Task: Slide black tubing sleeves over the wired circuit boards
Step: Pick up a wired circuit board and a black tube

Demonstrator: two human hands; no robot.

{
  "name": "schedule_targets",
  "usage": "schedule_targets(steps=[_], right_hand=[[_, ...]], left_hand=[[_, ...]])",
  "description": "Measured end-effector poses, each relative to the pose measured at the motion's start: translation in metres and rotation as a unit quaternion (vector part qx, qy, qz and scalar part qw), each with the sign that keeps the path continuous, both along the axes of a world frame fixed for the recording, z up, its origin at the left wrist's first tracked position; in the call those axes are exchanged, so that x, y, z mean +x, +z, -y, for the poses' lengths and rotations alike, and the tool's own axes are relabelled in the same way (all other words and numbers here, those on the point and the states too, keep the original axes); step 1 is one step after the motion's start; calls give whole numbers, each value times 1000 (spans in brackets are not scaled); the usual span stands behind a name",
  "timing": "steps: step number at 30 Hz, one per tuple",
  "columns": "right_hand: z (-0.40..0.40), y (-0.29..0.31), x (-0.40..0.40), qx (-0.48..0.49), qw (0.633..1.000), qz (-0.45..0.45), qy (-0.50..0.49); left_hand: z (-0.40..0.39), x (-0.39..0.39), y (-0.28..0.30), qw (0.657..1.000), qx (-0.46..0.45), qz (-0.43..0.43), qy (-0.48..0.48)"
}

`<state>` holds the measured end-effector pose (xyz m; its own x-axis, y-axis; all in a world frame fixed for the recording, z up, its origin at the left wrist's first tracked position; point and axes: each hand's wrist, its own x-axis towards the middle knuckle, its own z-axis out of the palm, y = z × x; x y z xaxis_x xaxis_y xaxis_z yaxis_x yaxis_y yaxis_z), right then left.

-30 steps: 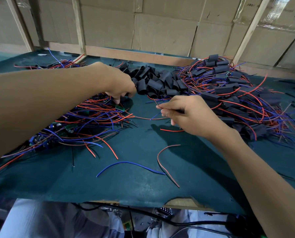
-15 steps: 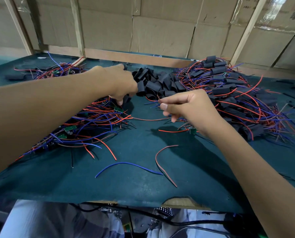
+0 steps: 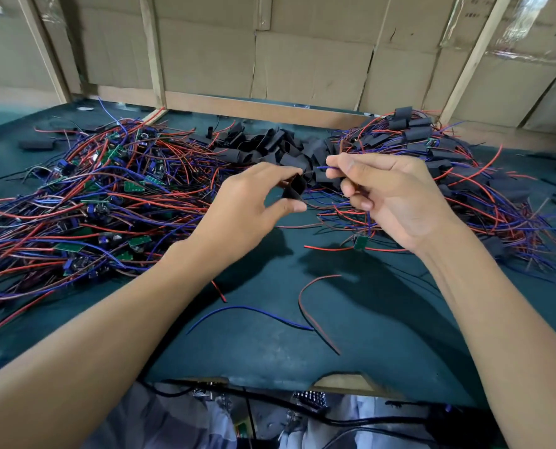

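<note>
Both your hands have lifted off the piles: your left hand (image 3: 254, 205) pinches a black sleeve (image 3: 294, 188) just beside your right hand (image 3: 396, 196), which pinches blue wires (image 3: 330, 168). Their circuit board (image 3: 361, 243) dangles beneath your right palm, its details too small to read.

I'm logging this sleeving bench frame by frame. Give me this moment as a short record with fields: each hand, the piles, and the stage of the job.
left hand: left hand pinches a short black tubing sleeve
right hand: right hand pinches blue wire, its small green circuit board hanging below
left pile: unsleeved red and blue wired boards
middle pile: loose black sleeves
right pile: sleeved boards
surface: dark green bench mat
stage: sleeve not yet on board
</note>
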<state>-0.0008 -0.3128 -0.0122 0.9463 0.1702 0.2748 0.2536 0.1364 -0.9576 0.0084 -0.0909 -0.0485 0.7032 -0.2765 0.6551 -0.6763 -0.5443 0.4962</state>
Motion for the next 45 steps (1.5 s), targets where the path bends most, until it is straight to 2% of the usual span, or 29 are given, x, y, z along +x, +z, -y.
schedule_targets(steps=[3,9,18,22,26,31,35,38,42,45], right_hand=[[-8,-5,1,-34,998,35,-27],[-12,-9,4,-64,992,86,-72],[-13,-10,1,-64,991,107,-55],[-14,-10,-2,-106,985,118,-64],[-16,-8,-5,-190,965,155,-94],[-18,-11,-7,-240,945,176,-136],[-17,-12,-6,-313,907,238,-150],[-17,-16,-7,-345,883,279,-153],[-19,-20,-3,-316,904,241,-159],[-17,-25,1,-329,907,212,-158]], left_hand=[[3,-5,-7,998,26,53,-3],[3,-4,-5,999,-20,20,28],[3,-4,-7,1000,-4,30,8],[4,-4,-7,998,-1,66,9],[3,0,-9,995,14,101,21],[3,2,-10,993,21,113,32],[3,-1,-8,991,38,119,37],[0,-3,-6,983,80,156,56],[-1,-4,-4,956,133,243,100],[1,-5,-5,948,150,247,132]])
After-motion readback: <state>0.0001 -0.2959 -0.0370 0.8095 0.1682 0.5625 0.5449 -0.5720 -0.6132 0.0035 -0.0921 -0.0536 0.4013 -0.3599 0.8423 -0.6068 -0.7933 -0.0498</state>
